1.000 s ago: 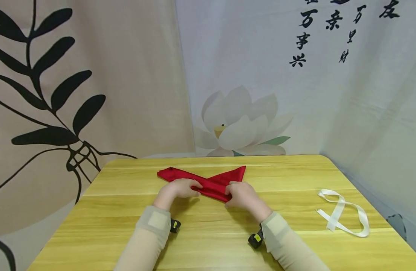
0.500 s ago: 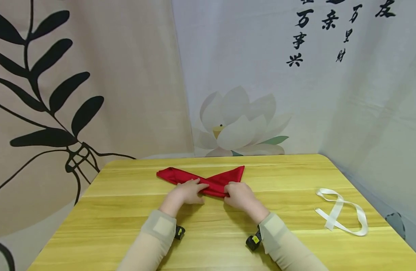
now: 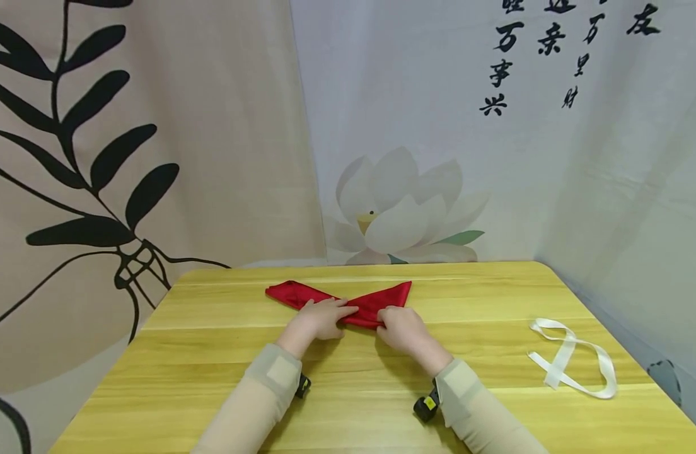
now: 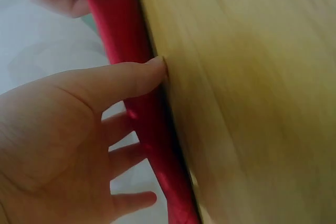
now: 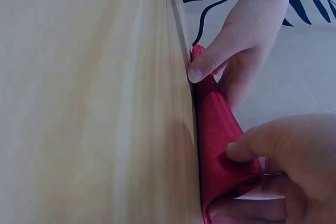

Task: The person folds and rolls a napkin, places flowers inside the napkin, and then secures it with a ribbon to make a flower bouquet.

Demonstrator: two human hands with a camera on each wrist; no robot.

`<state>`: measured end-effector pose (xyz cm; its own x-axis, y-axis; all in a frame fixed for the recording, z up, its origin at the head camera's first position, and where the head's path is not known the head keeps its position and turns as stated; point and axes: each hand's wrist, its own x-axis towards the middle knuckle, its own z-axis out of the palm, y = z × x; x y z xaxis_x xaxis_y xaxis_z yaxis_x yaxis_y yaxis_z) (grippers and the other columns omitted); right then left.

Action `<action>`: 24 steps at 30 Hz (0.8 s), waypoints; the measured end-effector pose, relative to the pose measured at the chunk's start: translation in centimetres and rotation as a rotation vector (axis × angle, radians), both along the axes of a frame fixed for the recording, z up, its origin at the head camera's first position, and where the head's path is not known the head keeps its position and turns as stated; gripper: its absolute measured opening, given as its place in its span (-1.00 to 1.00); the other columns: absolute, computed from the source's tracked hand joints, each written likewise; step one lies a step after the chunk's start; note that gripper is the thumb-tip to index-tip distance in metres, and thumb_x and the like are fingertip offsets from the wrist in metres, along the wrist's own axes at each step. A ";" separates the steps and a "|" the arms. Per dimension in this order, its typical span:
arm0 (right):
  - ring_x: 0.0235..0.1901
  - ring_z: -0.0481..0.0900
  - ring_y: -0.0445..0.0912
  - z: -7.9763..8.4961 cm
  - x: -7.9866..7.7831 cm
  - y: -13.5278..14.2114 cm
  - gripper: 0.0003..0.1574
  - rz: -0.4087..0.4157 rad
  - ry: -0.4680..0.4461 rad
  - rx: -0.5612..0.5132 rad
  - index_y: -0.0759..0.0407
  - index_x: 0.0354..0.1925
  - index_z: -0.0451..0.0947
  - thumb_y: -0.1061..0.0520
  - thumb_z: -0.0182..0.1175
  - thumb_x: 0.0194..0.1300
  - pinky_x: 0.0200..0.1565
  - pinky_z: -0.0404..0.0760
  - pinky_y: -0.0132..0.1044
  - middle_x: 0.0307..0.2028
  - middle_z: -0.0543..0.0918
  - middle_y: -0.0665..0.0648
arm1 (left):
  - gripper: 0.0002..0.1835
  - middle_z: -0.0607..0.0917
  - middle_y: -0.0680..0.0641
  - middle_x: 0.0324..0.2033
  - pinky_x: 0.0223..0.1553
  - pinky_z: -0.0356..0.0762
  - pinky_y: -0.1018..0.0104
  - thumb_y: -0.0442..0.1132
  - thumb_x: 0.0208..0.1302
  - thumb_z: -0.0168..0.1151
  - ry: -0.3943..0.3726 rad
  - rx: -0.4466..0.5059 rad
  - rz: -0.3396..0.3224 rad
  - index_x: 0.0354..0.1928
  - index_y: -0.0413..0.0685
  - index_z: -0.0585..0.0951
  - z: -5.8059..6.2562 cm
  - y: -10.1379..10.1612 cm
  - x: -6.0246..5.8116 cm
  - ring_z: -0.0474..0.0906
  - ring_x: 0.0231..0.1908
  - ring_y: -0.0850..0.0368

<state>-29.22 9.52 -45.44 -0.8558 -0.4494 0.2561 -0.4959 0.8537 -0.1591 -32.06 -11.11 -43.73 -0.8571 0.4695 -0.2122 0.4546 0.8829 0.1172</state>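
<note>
A shiny red scarf (image 3: 384, 297), folded into a long band, lies across the far half of the table, its two ends angling up and outward. My left hand (image 3: 321, 320) rests on the middle of the band. In the left wrist view, its thumb touches the near edge while the other fingers (image 4: 131, 158) stretch out fairly straight and spread over the red fabric. At the band's right end my right hand (image 3: 403, 329) pinches the scarf. The right wrist view has that thumb (image 5: 244, 148) on top of the folded layers, with fingers at the open fold.
A looped white ribbon (image 3: 562, 360) lies on the right side of the wooden table (image 3: 359, 403). Behind the table hangs a curtain (image 3: 240, 157) printed with leaves, a flower and writing. A small black camera (image 3: 426, 407) sits at the right wrist.
My left hand has slid to the right along the scarf toward its middle. The near edge of the scarf now lies slightly farther from me; my right hand keeps its pinch.
</note>
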 end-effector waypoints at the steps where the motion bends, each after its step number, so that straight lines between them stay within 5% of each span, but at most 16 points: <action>1: -0.57 0.34 -0.15 0.0 0.0 0.1 -0.78 0.000 0.001 -0.002 0.06 -0.56 0.49 0.18 0.28 0.17 -0.44 0.41 -0.25 -0.59 0.44 -0.05 | -0.36 0.30 0.03 0.40 0.29 0.02 -0.28 -0.07 0.26 0.29 0.013 -0.013 -0.005 0.39 0.29 0.37 0.0 0.1 -0.1 0.19 0.37 -0.05; 14: -0.64 0.25 -0.18 0.4 -0.2 0.5 -0.72 0.017 -0.073 -0.101 0.04 -0.60 0.42 0.18 0.25 0.21 -0.49 0.30 -0.31 -0.70 0.34 -0.09 | -0.51 0.63 0.14 0.08 0.14 0.31 -0.08 -0.22 0.18 0.35 0.248 0.014 -0.102 0.19 0.27 0.59 -0.6 -0.1 -1.3 0.52 0.10 0.16; 24: -0.58 0.31 -0.15 1.1 -0.2 0.8 -0.83 0.010 -0.186 -0.218 0.09 -0.50 0.51 0.19 0.25 0.22 -0.40 0.33 -0.28 -0.66 0.41 -0.08 | -0.74 0.71 0.13 -0.12 0.18 0.25 -0.16 -0.25 0.26 0.24 0.223 0.008 -0.110 -0.04 0.18 0.70 0.0 -0.1 -1.9 0.60 -0.03 0.13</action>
